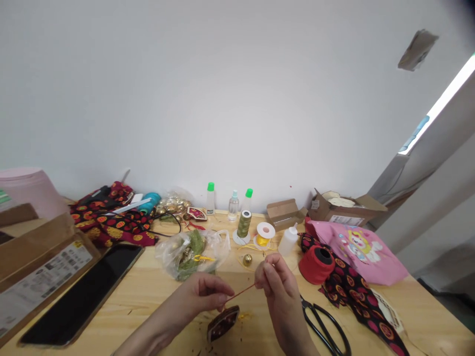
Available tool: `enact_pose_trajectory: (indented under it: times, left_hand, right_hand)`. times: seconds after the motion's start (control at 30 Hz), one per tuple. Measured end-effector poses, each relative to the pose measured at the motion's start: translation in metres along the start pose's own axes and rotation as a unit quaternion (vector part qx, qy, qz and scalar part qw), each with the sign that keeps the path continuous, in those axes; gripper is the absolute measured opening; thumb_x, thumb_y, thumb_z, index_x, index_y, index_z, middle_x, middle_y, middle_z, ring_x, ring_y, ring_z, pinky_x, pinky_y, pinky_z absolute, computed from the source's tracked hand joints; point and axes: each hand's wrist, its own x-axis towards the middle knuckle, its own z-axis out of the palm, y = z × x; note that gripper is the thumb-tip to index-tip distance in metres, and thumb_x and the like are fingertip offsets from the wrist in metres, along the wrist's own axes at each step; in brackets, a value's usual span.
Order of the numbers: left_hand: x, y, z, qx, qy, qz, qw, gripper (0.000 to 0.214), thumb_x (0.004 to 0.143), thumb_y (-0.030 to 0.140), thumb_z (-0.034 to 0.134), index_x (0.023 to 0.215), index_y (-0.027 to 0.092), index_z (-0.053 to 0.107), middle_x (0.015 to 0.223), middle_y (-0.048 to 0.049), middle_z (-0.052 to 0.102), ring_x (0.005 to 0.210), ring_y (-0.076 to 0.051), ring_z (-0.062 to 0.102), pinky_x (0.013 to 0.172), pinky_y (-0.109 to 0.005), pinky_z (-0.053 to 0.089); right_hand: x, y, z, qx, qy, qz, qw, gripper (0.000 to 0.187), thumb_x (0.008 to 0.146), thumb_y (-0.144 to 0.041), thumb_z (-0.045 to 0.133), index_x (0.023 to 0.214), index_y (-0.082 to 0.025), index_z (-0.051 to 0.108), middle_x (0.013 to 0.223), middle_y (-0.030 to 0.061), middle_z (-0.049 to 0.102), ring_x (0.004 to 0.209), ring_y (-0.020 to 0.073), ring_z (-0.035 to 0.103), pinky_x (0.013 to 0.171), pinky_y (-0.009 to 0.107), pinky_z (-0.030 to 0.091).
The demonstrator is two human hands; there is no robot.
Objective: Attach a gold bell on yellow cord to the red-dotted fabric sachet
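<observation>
My left hand (204, 294) and my right hand (276, 282) are both pinched on a thin red cord (241, 292) stretched between them, just above the wooden table (148, 296). Below the cord, near the left fingers, lies a small dark patterned sachet (223, 322) on the table. A small gold bell (247, 259) sits just beyond my right hand. Black scissors (324, 326) lie right of my right wrist.
A plastic bag of green threads and bells (193, 252), a green thread cone (244, 224), a yellow cord spool (265, 233), a red thread spool (316, 264), squeeze bottles (288, 240), patterned cloth (111, 217), a black tablet (81, 296), cardboard boxes (345, 207) and a pink bag (356, 249).
</observation>
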Motion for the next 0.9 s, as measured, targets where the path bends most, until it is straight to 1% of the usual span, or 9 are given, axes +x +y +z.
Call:
enact_pose_trajectory:
  times: [0.1,0.2,0.3,0.37,0.43,0.53,0.7,0.8,0.9]
  left_hand:
    - [0.0,-0.003,-0.002,-0.006,0.044,0.005,0.999,0.022,0.058,0.029,0.069,0.075,0.015,0.067,0.06,0.0012,0.063,0.059,-0.011,0.054,0.059,-0.021,0.039]
    - [-0.001,0.0,-0.001,0.006,0.081,0.016,0.997,0.026,0.057,0.031,0.069,0.077,0.015,0.066,0.059,0.0016,0.063,0.058,-0.012,0.054,0.06,-0.022,0.04]
    - [-0.005,0.006,0.003,0.026,0.113,0.027,0.993,0.028,0.054,0.034,0.069,0.075,0.015,0.067,0.063,-0.0003,0.065,0.058,-0.014,0.055,0.06,-0.025,0.042]
    - [-0.008,0.01,0.007,0.041,0.135,0.032,0.989,0.029,0.054,0.035,0.069,0.074,0.016,0.068,0.065,-0.0017,0.066,0.06,-0.015,0.056,0.061,-0.026,0.043]
    - [-0.012,0.011,0.01,0.056,0.15,0.039,0.986,0.028,0.054,0.036,0.068,0.074,0.016,0.068,0.065,-0.0022,0.067,0.062,-0.017,0.057,0.06,-0.026,0.044]
    - [-0.016,0.011,0.013,0.074,0.148,0.049,0.985,0.026,0.057,0.035,0.066,0.075,0.016,0.068,0.065,-0.002,0.067,0.062,-0.017,0.058,0.058,-0.024,0.045]
    - [-0.018,0.007,0.014,0.105,0.134,0.067,0.983,0.021,0.063,0.032,0.061,0.078,0.017,0.067,0.069,-0.0018,0.068,0.066,-0.017,0.06,0.061,-0.023,0.046]
    - [-0.018,0.004,0.013,0.126,0.14,0.081,0.979,0.02,0.066,0.03,0.06,0.079,0.017,0.067,0.07,-0.0018,0.068,0.067,-0.017,0.06,0.06,-0.023,0.046]
    - [-0.018,0.0,0.012,0.145,0.138,0.093,0.975,0.018,0.067,0.029,0.059,0.079,0.018,0.067,0.07,-0.0024,0.068,0.068,-0.018,0.06,0.061,-0.022,0.046]
  right_hand:
    - [-0.005,-0.002,-0.002,-0.002,-0.016,-0.017,1.0,0.015,0.083,-0.028,0.044,0.071,-0.02,0.043,0.051,-0.0066,0.032,0.055,0.01,0.036,0.059,0.023,0.032]
    - [-0.011,-0.003,0.001,0.018,-0.042,-0.012,0.999,0.015,0.083,-0.029,0.046,0.071,-0.02,0.043,0.05,-0.0071,0.033,0.053,0.0097,0.038,0.063,0.026,0.036]
    - [-0.018,-0.003,0.005,0.035,-0.071,0.002,0.997,0.016,0.082,-0.032,0.046,0.073,-0.019,0.042,0.051,-0.0074,0.034,0.048,0.0083,0.036,0.056,0.025,0.037]
    - [-0.022,-0.002,0.007,0.017,-0.082,0.012,0.996,0.019,0.081,-0.036,0.046,0.073,-0.019,0.041,0.051,-0.0076,0.034,0.046,0.0077,0.035,0.05,0.022,0.035]
    - [-0.025,-0.001,0.009,-0.03,-0.088,0.023,0.995,0.022,0.08,-0.039,0.045,0.073,-0.019,0.041,0.051,-0.0076,0.034,0.045,0.0075,0.035,0.046,0.02,0.032]
    - [-0.029,0.004,0.009,-0.113,-0.088,0.034,0.989,0.026,0.08,-0.043,0.043,0.072,-0.019,0.04,0.052,-0.0068,0.035,0.045,0.008,0.034,0.045,0.02,0.03]
    - [-0.037,0.021,0.01,-0.254,-0.044,-0.014,0.966,0.016,0.079,-0.032,0.045,0.071,-0.018,0.046,0.056,-0.004,0.039,0.049,0.0095,0.035,0.045,0.02,0.028]
    - [-0.037,0.028,0.011,-0.331,-0.082,-0.042,0.939,0.003,0.073,-0.02,0.049,0.076,-0.019,0.05,0.052,-0.0056,0.037,0.046,0.0091,0.033,0.043,0.019,0.027]
    - [-0.035,0.029,0.011,-0.383,-0.108,-0.07,0.915,0.017,0.07,-0.013,0.048,0.085,-0.021,0.054,0.051,-0.0063,0.035,0.044,0.0097,0.034,0.044,0.019,0.029]
